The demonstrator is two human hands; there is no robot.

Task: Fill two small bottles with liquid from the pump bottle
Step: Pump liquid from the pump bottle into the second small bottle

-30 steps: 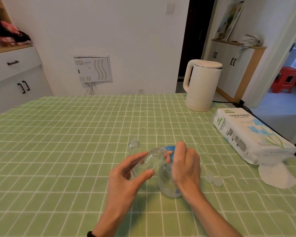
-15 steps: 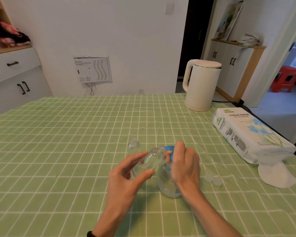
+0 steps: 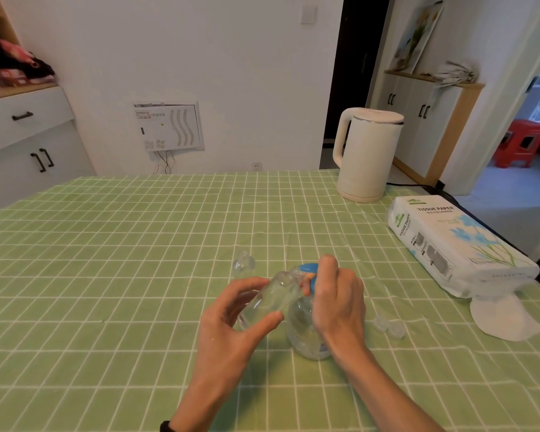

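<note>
Clear pump bottle (image 3: pixel 304 336) standing upright, small clear bottle (image 3: pixel 264 302) tilted beside it, mouth raised against the blue nozzle (image 3: pixel 306 269), second small clear bottle (image 3: pixel 243 262) standing just behind.

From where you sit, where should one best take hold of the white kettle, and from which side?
Grip the handle of the white kettle, coming from the left of the view. The loop stands out on that side, upright and free; the tissue pack lies to the right.
</note>
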